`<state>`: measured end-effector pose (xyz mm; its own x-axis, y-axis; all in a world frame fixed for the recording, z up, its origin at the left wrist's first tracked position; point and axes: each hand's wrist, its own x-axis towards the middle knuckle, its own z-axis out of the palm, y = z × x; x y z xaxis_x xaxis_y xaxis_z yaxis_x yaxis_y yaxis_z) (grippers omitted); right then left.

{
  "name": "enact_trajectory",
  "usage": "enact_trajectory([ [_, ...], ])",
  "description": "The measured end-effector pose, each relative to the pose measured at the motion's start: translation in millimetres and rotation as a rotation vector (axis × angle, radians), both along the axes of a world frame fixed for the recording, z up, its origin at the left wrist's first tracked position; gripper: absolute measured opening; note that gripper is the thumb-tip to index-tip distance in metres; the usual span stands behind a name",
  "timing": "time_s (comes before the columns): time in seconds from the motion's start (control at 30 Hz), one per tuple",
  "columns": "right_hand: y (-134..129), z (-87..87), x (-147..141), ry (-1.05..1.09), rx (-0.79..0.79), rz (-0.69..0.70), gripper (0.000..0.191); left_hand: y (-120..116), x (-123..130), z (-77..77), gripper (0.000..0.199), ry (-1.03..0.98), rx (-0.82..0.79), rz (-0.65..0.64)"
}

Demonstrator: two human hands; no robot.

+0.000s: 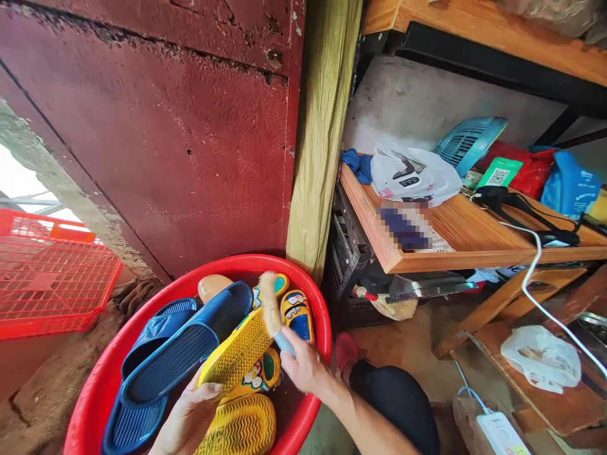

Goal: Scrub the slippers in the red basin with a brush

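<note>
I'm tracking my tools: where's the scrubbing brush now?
In the head view, the scrubbing brush is left of centre, in the right hand, beside the held yellow slipper, over the red tub.

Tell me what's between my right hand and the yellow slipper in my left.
A brush, as the head view shows: the right hand grips its handle, and its bristles overlap the yellow slipper.

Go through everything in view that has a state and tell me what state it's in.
Left hand: gripping the raised yellow slipper
Right hand: closed around the brush handle
Raised yellow slipper: patterned sole turned up
Brush: bristles at the raised slipper's edge
Lower yellow slipper: in the basin, sole up
Blue slippers: piled, insoles up
Red basin: holding footwear
Fan: tilted; cannot tell if running
</note>
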<state>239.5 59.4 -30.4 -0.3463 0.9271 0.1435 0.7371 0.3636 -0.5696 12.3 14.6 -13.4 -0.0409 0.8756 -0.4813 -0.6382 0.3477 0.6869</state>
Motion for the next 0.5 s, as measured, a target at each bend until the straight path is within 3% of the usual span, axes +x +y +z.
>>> enact_trajectory([
  [0.13, -27, 3.4, -13, -0.079, -0.034, 0.189, 0.061, -4, 3, 4.2, 0.068, 0.180, 0.113, -0.025],
  [0.23, -18, -0.7, -6, -0.154, -0.048, 0.056, 0.057, -7, 3, 0.3, 0.066, 0.374, 0.169, -0.087],
  [0.33, 1, -5.8, 8, -0.123, -0.081, -0.090, 0.054, -14, -4, -21.0, 0.061, 0.711, 0.225, -0.149],
  [0.4, 8, -7.7, 15, -0.069, -0.078, -0.083, 0.054, -21, -9, -41.7, 0.056, 0.991, 0.340, -0.171],
  [0.5, 4, -8.9, 21, -0.052, -0.067, 0.005, 0.055, -36, -7, -66.4, 0.054, 1.390, 0.447, -0.351],
])
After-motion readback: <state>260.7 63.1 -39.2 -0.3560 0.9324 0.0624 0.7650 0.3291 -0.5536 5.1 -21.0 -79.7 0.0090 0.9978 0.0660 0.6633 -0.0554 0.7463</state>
